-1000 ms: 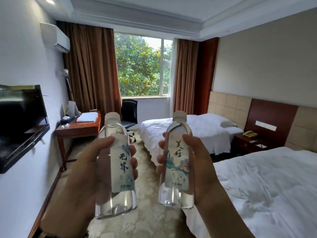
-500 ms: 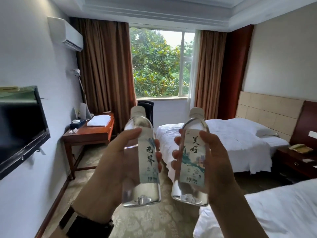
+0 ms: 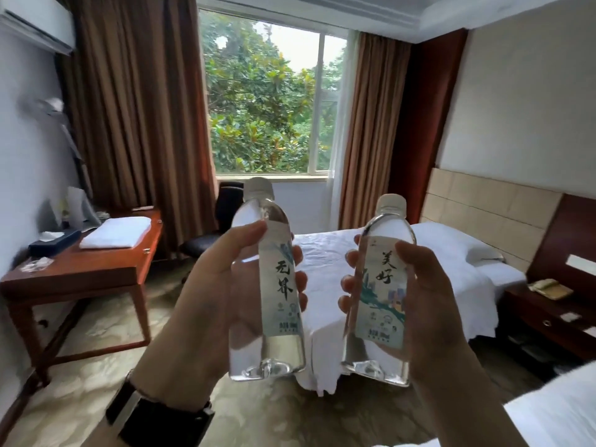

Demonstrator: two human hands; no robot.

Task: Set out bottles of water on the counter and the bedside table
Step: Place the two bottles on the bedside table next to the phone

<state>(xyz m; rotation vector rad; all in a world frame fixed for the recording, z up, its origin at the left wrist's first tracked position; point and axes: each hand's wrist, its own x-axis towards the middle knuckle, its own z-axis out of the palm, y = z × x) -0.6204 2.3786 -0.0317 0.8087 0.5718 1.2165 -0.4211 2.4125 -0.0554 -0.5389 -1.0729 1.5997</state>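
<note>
Between the beds, left hand (image 3: 219, 295) and right hand (image 3: 429, 304) each grip a bottle (image 3: 269, 285) (image 3: 380, 291); smooth plastic could slip before reaching the table (image 3: 90, 272).

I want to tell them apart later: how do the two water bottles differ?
The left-hand bottle reads 无界 on a mostly plain label; the right-hand bottle reads 美好 above a teal river-and-buildings drawing. The left-hand bottle is held higher than the right-hand one. Both are clear, white-capped, near upright, and look full.
</note>
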